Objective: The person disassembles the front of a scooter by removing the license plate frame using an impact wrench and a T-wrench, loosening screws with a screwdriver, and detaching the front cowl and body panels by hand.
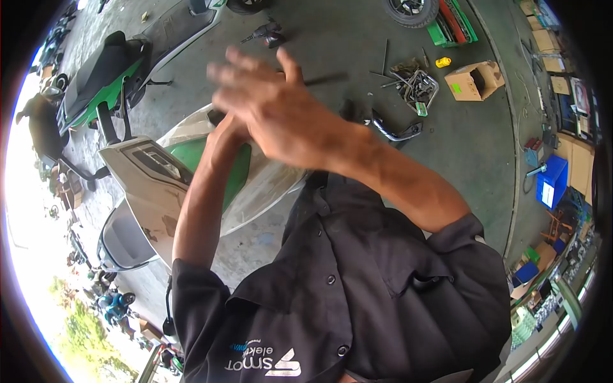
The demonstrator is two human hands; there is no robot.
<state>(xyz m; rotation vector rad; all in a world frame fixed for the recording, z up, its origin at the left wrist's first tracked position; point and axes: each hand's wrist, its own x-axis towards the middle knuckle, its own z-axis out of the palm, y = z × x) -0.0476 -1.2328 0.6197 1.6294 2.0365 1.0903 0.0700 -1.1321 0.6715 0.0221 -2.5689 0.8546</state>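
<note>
Head view: black shirt [396,255], inverted white lettering [265,364] reading "smot"; cardboard box [469,89], open, dark item [476,78] inside; green crate [465,25], red article [452,22] inside; blue bin [559,171], white label [548,195]. Right hand [271,108], fingers spread, above left hand [231,127], its grip hidden, cannot tell; white-green scooter [143,204] beneath both.
</note>
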